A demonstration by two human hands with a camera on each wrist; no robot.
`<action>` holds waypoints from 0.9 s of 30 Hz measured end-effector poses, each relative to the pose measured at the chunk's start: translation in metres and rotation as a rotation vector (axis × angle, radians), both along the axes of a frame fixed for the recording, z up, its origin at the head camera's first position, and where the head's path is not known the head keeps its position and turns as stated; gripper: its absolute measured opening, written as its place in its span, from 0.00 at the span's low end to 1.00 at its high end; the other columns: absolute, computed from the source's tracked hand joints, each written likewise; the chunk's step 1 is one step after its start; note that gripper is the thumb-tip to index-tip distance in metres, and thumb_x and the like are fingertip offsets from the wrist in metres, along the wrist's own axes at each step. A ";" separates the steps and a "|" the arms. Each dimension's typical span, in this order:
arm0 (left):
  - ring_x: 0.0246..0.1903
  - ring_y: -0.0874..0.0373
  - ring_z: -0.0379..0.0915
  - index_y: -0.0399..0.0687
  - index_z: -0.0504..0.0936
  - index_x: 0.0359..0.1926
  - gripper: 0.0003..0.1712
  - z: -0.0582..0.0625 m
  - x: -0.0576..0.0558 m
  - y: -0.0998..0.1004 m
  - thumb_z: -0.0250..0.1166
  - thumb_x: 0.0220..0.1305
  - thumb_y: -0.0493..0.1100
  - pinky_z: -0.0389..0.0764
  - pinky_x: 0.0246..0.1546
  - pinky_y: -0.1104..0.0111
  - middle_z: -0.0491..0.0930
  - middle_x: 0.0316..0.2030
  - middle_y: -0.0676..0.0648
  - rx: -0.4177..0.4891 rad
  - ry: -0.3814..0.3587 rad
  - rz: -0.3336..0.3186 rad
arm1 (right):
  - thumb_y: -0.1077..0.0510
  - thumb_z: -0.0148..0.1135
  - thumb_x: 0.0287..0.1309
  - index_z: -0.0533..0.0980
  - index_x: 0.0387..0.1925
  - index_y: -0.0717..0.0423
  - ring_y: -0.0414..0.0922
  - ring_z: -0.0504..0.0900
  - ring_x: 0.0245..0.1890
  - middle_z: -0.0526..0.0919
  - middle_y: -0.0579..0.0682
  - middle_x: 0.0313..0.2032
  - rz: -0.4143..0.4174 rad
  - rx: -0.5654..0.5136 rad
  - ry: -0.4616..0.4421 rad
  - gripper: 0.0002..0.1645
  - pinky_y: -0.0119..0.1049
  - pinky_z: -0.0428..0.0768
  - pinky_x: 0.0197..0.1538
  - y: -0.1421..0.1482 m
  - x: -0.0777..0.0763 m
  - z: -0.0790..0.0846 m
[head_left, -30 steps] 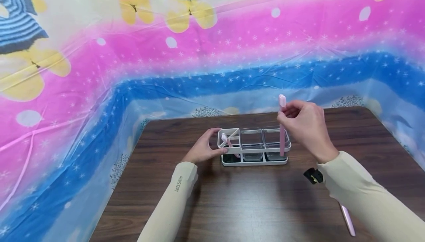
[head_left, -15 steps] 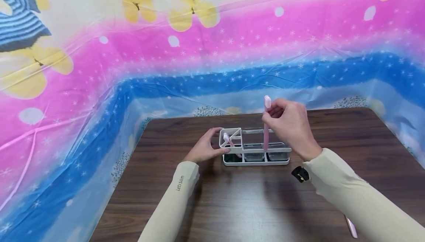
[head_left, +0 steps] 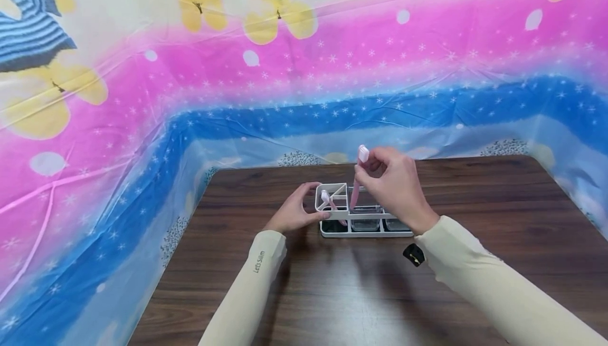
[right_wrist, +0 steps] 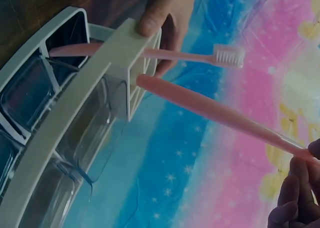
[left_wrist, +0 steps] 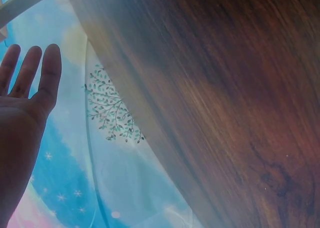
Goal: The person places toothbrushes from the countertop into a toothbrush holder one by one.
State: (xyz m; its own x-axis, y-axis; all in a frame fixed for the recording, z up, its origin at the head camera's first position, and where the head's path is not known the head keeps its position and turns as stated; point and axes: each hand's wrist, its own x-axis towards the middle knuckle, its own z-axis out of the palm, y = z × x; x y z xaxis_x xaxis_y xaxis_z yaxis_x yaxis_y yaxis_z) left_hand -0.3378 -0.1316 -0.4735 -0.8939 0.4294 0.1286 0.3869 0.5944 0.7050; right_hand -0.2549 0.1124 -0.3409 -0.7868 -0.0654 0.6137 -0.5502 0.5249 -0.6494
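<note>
My left hand [head_left: 294, 211] grips the left end of a white toothbrush holder [head_left: 339, 214], thumb on its front and fingers behind. One pink toothbrush [right_wrist: 182, 56] leans in the holder's divided left section, bristles up. A second pink toothbrush [right_wrist: 215, 111] is pinched near its head by my right hand [head_left: 396, 185]. It tilts, bristle end up, and its handle's lower end is right at the top opening of that left section. Two clear cups sit in the other sections; the nearer one to the brushes is a clear cup [head_left: 366, 224], the other partly hidden by my right hand.
The holder stands on a dark wooden table [head_left: 266, 293] toward its far side. A patterned cloth [head_left: 285, 93] hangs behind and around the table. A black strap-like piece [head_left: 414, 255] hangs below my right wrist.
My right hand has carried the toothbrush leftward along the holder, from the right cup to the left section, and tilted it. A pink stick at lower right is now hidden. The left hand stays put.
</note>
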 end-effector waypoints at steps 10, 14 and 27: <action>0.62 0.49 0.61 0.61 0.62 0.67 0.49 0.001 0.000 0.000 0.72 0.45 0.65 0.68 0.56 0.52 0.63 0.64 0.52 -0.003 0.004 0.005 | 0.61 0.67 0.54 0.81 0.29 0.55 0.40 0.74 0.29 0.79 0.42 0.27 0.043 0.026 0.024 0.02 0.34 0.74 0.30 -0.015 -0.002 -0.012; 0.62 0.49 0.61 0.61 0.62 0.67 0.49 0.001 0.000 0.001 0.71 0.45 0.66 0.68 0.55 0.52 0.62 0.64 0.52 -0.013 -0.006 0.010 | 0.63 0.67 0.53 0.81 0.29 0.52 0.38 0.74 0.31 0.80 0.41 0.27 0.050 0.046 0.048 0.03 0.34 0.75 0.32 -0.019 -0.006 -0.018; 0.61 0.47 0.62 0.62 0.62 0.67 0.50 -0.001 -0.001 0.000 0.70 0.45 0.68 0.69 0.54 0.51 0.62 0.64 0.52 -0.011 -0.004 0.009 | 0.61 0.68 0.54 0.82 0.33 0.51 0.40 0.77 0.36 0.81 0.41 0.30 0.049 0.108 -0.016 0.04 0.40 0.77 0.37 -0.026 -0.011 -0.036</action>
State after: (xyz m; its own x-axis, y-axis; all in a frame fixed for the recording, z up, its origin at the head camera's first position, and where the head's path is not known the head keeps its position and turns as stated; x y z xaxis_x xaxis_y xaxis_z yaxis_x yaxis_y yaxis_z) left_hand -0.3391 -0.1313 -0.4745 -0.8983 0.4227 0.1200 0.3785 0.6058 0.6998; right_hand -0.2661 0.0867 -0.3768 -0.7906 -0.1689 0.5886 -0.5671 0.5647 -0.5996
